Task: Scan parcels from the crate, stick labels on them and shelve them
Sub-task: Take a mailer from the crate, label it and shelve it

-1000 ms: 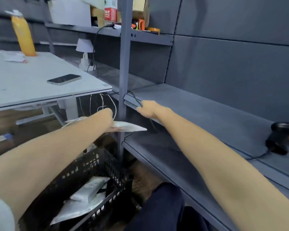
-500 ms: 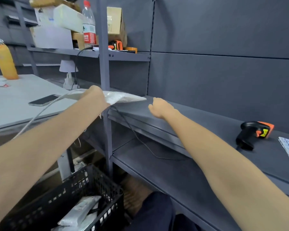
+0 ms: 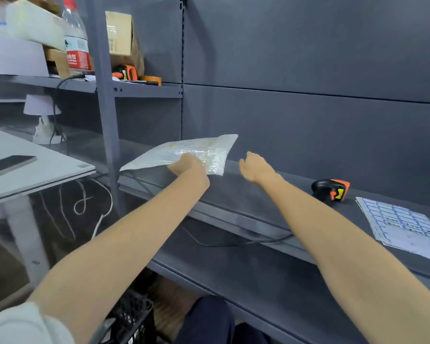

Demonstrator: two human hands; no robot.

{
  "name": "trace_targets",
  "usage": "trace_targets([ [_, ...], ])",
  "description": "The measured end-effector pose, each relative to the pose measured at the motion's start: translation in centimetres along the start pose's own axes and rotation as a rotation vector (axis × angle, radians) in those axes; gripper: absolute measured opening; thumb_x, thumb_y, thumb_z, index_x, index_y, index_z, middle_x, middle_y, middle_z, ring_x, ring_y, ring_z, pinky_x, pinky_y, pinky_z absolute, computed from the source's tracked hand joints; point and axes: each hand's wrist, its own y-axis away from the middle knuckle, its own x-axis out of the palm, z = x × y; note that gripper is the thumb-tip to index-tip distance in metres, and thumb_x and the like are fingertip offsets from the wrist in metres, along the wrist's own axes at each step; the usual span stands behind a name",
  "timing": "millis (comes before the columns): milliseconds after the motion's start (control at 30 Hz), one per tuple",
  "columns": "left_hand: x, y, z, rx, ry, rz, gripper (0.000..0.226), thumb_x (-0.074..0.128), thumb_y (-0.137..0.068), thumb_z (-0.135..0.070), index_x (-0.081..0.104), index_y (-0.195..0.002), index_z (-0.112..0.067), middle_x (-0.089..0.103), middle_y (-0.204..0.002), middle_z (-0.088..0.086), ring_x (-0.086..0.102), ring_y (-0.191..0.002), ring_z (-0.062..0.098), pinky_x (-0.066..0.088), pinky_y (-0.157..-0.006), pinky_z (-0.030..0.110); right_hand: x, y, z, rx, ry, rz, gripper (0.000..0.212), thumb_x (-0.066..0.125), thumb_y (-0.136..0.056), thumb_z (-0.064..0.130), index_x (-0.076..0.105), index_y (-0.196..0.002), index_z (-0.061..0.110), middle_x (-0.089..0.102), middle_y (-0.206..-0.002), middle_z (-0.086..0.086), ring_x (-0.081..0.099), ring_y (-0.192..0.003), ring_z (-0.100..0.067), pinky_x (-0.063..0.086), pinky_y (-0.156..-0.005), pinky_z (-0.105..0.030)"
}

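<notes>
Fingers of the left hand (image 3: 188,167) are curled on the near edge of the parcel (image 3: 184,155), a white bubble mailer held just above the grey shelf (image 3: 271,194); most of it stretches beyond and to either side of those fingers. Just right of them, apart from the parcel, the right hand (image 3: 255,167) hovers with loose, relaxed fingers holding nothing. Farther right on the shelf lie the scanner (image 3: 330,189) and the label sheet (image 3: 405,224). Below the forearms shows the black crate (image 3: 132,316).
</notes>
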Motion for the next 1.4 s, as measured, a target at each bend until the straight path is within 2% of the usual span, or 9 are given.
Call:
trace_targets([
  [100, 0.5, 0.1, 2.2, 0.011, -0.216, 0.042, 0.053, 0.038, -0.093, -0.008, 0.035, -0.143, -0.024, 0.054, -0.134, 0.000, 0.057, -0.115, 0.026, 0.045, -0.101, 0.040, -1.3, -0.4, -2.6, 0.023, 0.092, -0.051, 0.035, 0.031, -0.100, 0.022, 0.045, -0.122, 0.000, 0.049, -0.129, -0.015, 0.045, -0.118, -0.032, 0.037, -0.088, -0.036],
  [200, 0.6, -0.8, 3.3, 0.022, -0.360, 0.100, 0.046, 0.037, -0.094, -0.008, 0.040, -0.139, -0.017, 0.054, -0.136, 0.000, 0.055, -0.118, 0.024, 0.043, -0.100, 0.034, -2.2, -0.3, -4.4, 0.060, 0.136, -0.060, 0.035, 0.032, -0.099, 0.023, 0.045, -0.121, 0.000, 0.049, -0.126, -0.014, 0.044, -0.118, -0.031, 0.037, -0.090, -0.037],
  [300, 0.7, 0.4, 3.3, -0.047, -0.772, 0.152, 0.017, 0.035, -0.085, 0.007, 0.037, -0.101, 0.006, 0.046, -0.139, 0.019, 0.045, -0.126, 0.038, 0.035, -0.104, 0.039, -2.8, -0.1, -5.9, 0.058, 0.203, -0.073, 0.032, 0.032, -0.098, 0.021, 0.045, -0.119, 0.000, 0.049, -0.124, -0.014, 0.043, -0.115, -0.030, 0.033, -0.091, -0.035],
  [367, 1.3, -1.6, 4.0, -0.084, -0.570, 0.178, 0.026, 0.033, -0.087, 0.005, 0.042, -0.111, 0.003, 0.043, -0.143, 0.013, 0.043, -0.129, 0.035, 0.033, -0.107, 0.039, -3.2, 0.2, -6.9, 0.057, 0.240, -0.093, 0.031, 0.032, -0.099, 0.019, 0.045, -0.118, -0.001, 0.050, -0.124, -0.014, 0.043, -0.114, -0.030, 0.031, -0.095, -0.033],
  [433, 1.5, -1.7, 4.8, -0.102, -0.380, 0.182, 0.050, 0.034, -0.096, -0.010, 0.035, -0.144, -0.023, 0.040, -0.146, -0.005, 0.044, -0.130, 0.026, 0.034, -0.109, 0.036, -3.6, 0.6, -7.8, 0.082, 0.264, -0.116, 0.031, 0.032, -0.099, 0.019, 0.046, -0.118, -0.001, 0.050, -0.124, -0.014, 0.044, -0.114, -0.030, 0.031, -0.095, -0.033],
  [467, 2.0, -2.2, 5.3, -0.088, -0.351, 0.191, 0.056, 0.034, -0.096, -0.010, 0.031, -0.147, -0.033, 0.041, -0.145, -0.009, 0.046, -0.128, 0.024, 0.035, -0.109, 0.037, -3.8, 0.8, -8.4, 0.095, 0.270, -0.129, 0.031, 0.032, -0.099, 0.018, 0.046, -0.117, -0.001, 0.050, -0.123, -0.015, 0.044, -0.113, -0.030, 0.031, -0.094, -0.033],
  [633, 2.9, -4.3, 7.0, 0.095, -0.574, 0.293, 0.063, 0.032, -0.087, 0.003, 0.044, -0.141, -0.028, 0.056, -0.133, -0.002, 0.057, -0.116, 0.026, 0.046, -0.102, 0.043, -4.4, 1.6, -11.3, 0.183, 0.341, -0.149, 0.032, 0.032, -0.098, 0.021, 0.046, -0.118, -0.001, 0.051, -0.125, -0.017, 0.046, -0.115, -0.031, 0.032, -0.097, -0.035],
  [1133, 3.6, -5.9, 10.4, 0.305, -0.890, 0.550, 0.058, 0.028, -0.088, 0.010, 0.053, -0.132, -0.018, 0.060, -0.122, 0.002, 0.056, -0.110, 0.024, 0.045, -0.087, 0.026, -2.7, 4.5, -15.6, 0.664, 0.122, -0.028, 0.063, 0.042, -0.094, 0.045, 0.041, -0.139, 0.001, 0.043, -0.138, -0.024, 0.042, -0.125, -0.040, 0.035, -0.104, -0.041],
  [1400, 2.9, -6.9, 11.5, 0.362, -0.929, 0.554, 0.054, 0.032, -0.088, 0.009, 0.053, -0.130, -0.017, 0.056, -0.108, -0.004, 0.051, -0.098, 0.018, 0.042, -0.085, 0.027, -2.2, 2.8, -15.9, 0.760, -0.049, -0.038, 0.032, 0.056, -0.086, 0.035, 0.058, -0.104, 0.009, 0.055, -0.119, -0.015, 0.036, -0.125, -0.036, 0.027, -0.087, -0.034],
])
